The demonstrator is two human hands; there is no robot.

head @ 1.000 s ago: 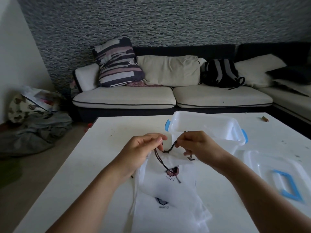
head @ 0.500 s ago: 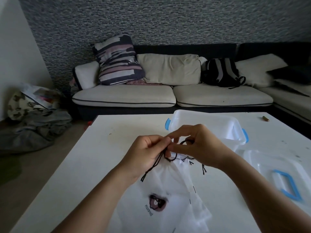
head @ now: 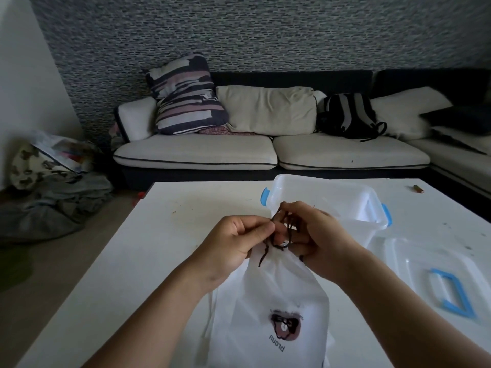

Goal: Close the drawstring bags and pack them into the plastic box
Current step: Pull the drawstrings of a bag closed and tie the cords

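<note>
Both hands are up at the neck of the white drawstring bag [head: 268, 301], working the dark cord [head: 279, 232]. The left hand [head: 236, 243] pinches a strand between thumb and fingertips, with a loose end dangling just below it. The right hand [head: 310, 235] has its fingers curled around the cord loops on the other side of the gathered mouth. The bag's long axis runs from the hands back toward the person, printed side up, its lower part lying on the white tabletop [head: 132, 261].

The key relation: the open plastic box [head: 353, 205] sits directly beyond the hands, just behind the right one, so that hand is nearer for dropping the bag in. The lid [head: 425, 272] with its blue handle lies off to the right. My guess is the mouth isn't fully tied off yet.
</note>
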